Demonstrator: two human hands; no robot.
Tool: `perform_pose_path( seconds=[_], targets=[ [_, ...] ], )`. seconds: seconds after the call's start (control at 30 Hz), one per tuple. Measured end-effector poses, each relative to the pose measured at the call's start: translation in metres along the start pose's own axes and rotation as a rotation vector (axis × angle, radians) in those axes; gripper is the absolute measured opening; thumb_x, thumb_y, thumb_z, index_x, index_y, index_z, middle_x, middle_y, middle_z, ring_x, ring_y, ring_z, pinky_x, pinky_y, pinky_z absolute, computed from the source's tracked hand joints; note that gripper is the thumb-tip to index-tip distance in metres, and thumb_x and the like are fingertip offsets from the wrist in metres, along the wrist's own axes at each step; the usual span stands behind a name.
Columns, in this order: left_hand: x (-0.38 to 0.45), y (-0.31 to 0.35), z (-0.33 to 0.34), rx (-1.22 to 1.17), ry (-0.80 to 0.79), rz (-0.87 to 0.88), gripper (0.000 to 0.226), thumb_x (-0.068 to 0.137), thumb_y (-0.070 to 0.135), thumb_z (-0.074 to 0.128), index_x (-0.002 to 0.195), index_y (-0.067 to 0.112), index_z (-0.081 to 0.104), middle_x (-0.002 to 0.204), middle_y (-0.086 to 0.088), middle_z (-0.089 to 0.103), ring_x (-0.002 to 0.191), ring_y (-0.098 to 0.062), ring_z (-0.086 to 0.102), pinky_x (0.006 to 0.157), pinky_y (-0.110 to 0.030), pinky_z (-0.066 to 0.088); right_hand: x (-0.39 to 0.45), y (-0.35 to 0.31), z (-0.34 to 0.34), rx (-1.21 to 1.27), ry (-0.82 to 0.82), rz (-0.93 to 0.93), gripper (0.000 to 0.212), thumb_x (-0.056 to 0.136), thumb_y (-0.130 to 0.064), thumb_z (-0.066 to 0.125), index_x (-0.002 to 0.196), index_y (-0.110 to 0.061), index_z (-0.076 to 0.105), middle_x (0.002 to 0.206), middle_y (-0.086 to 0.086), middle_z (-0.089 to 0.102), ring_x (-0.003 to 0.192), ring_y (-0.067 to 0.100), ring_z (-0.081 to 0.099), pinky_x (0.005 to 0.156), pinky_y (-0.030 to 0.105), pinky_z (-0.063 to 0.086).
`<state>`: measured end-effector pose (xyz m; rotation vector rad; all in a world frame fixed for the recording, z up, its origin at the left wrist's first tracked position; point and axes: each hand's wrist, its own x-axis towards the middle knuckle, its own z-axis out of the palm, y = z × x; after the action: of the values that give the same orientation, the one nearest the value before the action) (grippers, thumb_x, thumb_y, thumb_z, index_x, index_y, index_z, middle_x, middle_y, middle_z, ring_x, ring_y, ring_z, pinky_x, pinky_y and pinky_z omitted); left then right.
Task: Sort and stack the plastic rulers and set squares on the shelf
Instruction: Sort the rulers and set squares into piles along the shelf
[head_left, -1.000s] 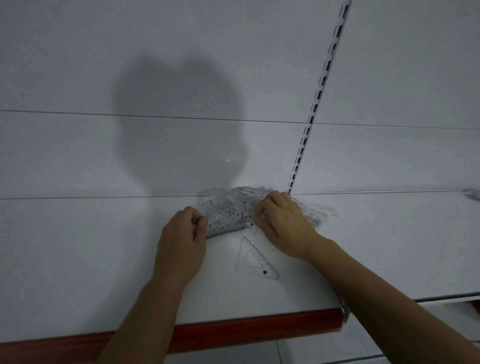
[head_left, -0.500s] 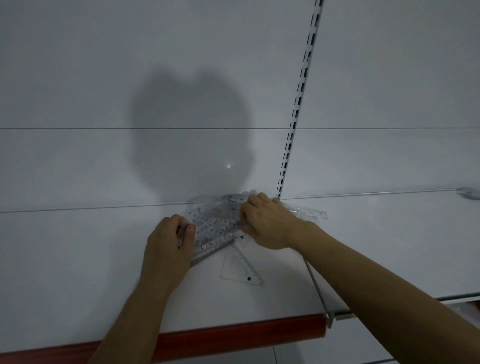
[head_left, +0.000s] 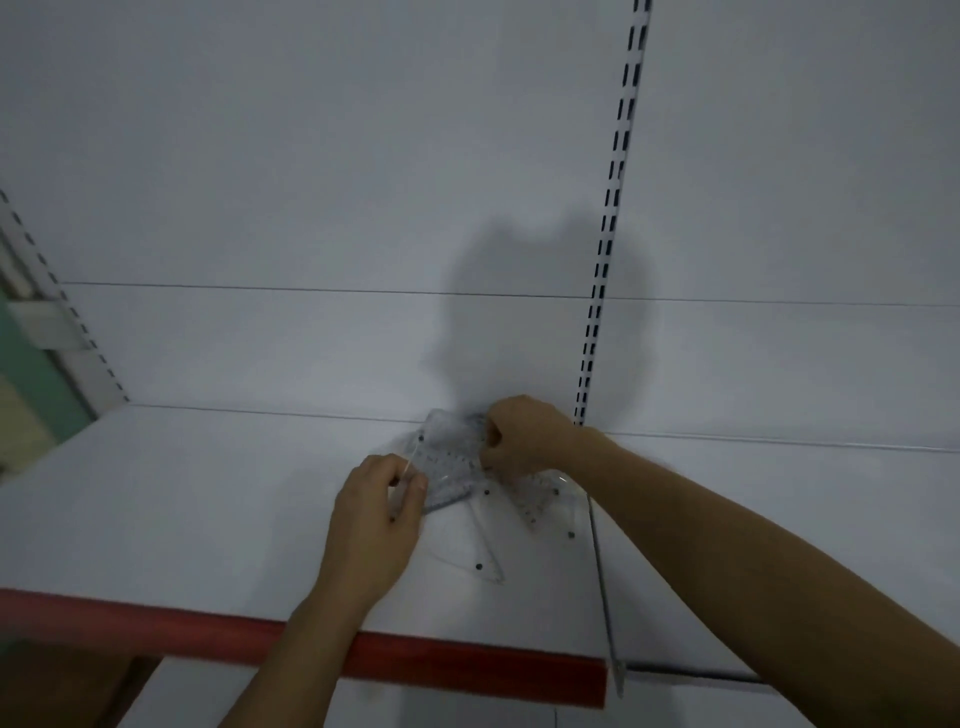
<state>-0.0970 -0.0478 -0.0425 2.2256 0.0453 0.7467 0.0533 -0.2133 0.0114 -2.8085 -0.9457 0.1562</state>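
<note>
rulers (head_left: 449, 460), uncountable, bunched in 2 hands' pinching fingers, left hand (head_left: 374, 525), right hand (head_left: 524, 434); 2 set squares (head_left: 480, 545) loose.

A white shelf (head_left: 208, 509) with a red front edge fills the lower half of the frame. Near its back edge, right of centre, lies a loose heap of clear plastic rulers (head_left: 449, 457). Just below the heap a clear set square (head_left: 480, 551) lies flat on the shelf, and another clear set square (head_left: 543, 501) lies to the right of it, partly overlapping the heap
</note>
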Motion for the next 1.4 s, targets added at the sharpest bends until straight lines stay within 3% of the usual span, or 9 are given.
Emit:
perform_pose_path(
  seconds=[0.17, 0.33, 0.5, 0.63, 0.77, 0.9, 1.17, 1.3, 1.4],
  targets=[
    [-0.029, 0.010, 0.007, 0.124, 0.030, -0.045, 0.022, 0.098, 0.022, 0.056, 0.076, 0.020, 0.053, 0.074, 0.007, 0.054, 0.072, -0.011, 0.054, 0.062, -0.028, 0.041, -0.006, 0.016, -0.005, 0.030, -0.068, -0.075, 0.053, 0.077, -0.058, 0.074, 0.098, -0.010, 0.068, 0.095, 0.007, 0.066, 0.087, 0.024, 0.063, 0.079, 0.039, 0.056],
    [-0.027, 0.013, 0.013, 0.231, 0.049, -0.099, 0.023, 0.097, 0.018, 0.057, 0.075, 0.022, 0.049, 0.070, 0.007, 0.053, 0.067, -0.011, 0.052, 0.059, -0.028, 0.036, -0.016, 0.027, 0.000, -0.052, -0.093, -0.198, 0.058, 0.079, -0.038, 0.080, 0.061, -0.022, 0.027, 0.062, -0.004, 0.034, 0.054, 0.008, 0.033, 0.048, 0.025, 0.028],
    [-0.028, 0.018, 0.016, 0.242, 0.073, -0.166, 0.026, 0.098, 0.024, 0.055, 0.073, 0.018, 0.049, 0.061, 0.004, 0.054, 0.058, -0.011, 0.052, 0.050, -0.017, 0.035, -0.013, 0.033, 0.010, 0.112, -0.046, -0.183, 0.037, 0.083, -0.026, 0.070, 0.061, -0.021, 0.041, 0.060, -0.006, 0.048, 0.053, 0.009, 0.046, 0.045, 0.021, 0.034],
    [-0.030, 0.021, 0.018, 0.261, 0.057, -0.170, 0.023, 0.098, 0.025, 0.055, 0.076, 0.020, 0.051, 0.062, 0.002, 0.056, 0.061, -0.013, 0.055, 0.050, -0.019, 0.037, -0.015, 0.029, 0.008, 0.007, 0.047, -0.178, 0.040, 0.089, -0.038, 0.061, 0.061, -0.020, 0.038, 0.060, -0.003, 0.046, 0.055, 0.013, 0.047, 0.047, 0.024, 0.033],
    [-0.030, 0.023, 0.018, 0.227, 0.078, -0.183, 0.024, 0.099, 0.022, 0.056, 0.075, 0.020, 0.050, 0.061, 0.003, 0.055, 0.060, -0.012, 0.054, 0.050, -0.018, 0.038, -0.008, 0.025, -0.002, -0.081, 0.113, -0.148, 0.033, 0.089, -0.026, 0.058, 0.061, -0.016, 0.041, 0.060, 0.000, 0.047, 0.056, 0.019, 0.049, 0.045, 0.024, 0.032],
    [-0.029, 0.021, 0.017, 0.201, 0.086, -0.204, 0.023, 0.099, 0.024, 0.056, 0.076, 0.023, 0.052, 0.066, 0.004, 0.059, 0.060, -0.014, 0.056, 0.057, -0.030, 0.047, 0.008, 0.025, -0.017, 0.194, 0.041, -0.142, 0.022, 0.086, -0.016, 0.060, 0.074, 0.001, 0.068, 0.071, 0.012, 0.071, 0.066, 0.027, 0.066, 0.059, 0.037, 0.056],
    [-0.026, 0.056, 0.021, -0.159, 0.211, -0.204, 0.027, 0.104, 0.022, 0.048, 0.079, 0.014, 0.056, 0.065, -0.002, 0.059, 0.054, -0.022, 0.050, 0.052, -0.028, 0.042, -0.031, 0.059, -0.046, 0.918, 0.097, 0.087, 0.018, 0.093, -0.011, 0.059, 0.090, 0.002, 0.070, 0.077, 0.009, 0.068, 0.058, 0.016, 0.055, 0.052, 0.024, 0.045],
    [-0.015, 0.091, 0.068, -0.351, 0.047, -0.200, 0.024, 0.105, 0.025, 0.043, 0.087, 0.017, 0.056, 0.061, 0.003, 0.050, 0.055, -0.008, 0.046, 0.053, -0.017, 0.041, -0.090, 0.105, -0.044, 0.946, 0.288, 0.177, 0.013, 0.092, -0.008, 0.059, 0.087, -0.001, 0.068, 0.074, 0.012, 0.072, 0.055, 0.017, 0.060, 0.056, 0.029, 0.050],
    [-0.006, 0.114, 0.112, -0.379, -0.215, -0.145, 0.026, 0.106, 0.026, 0.036, 0.094, 0.032, 0.058, 0.066, 0.004, 0.056, 0.055, -0.010, 0.046, 0.054, -0.024, 0.040, -0.148, 0.157, -0.044, 0.975, 0.424, 0.320, 0.012, 0.089, -0.001, 0.059, 0.096, -0.008, 0.064, 0.070, 0.011, 0.071, 0.054, 0.019, 0.061, 0.053, 0.029, 0.050]
  ],
)
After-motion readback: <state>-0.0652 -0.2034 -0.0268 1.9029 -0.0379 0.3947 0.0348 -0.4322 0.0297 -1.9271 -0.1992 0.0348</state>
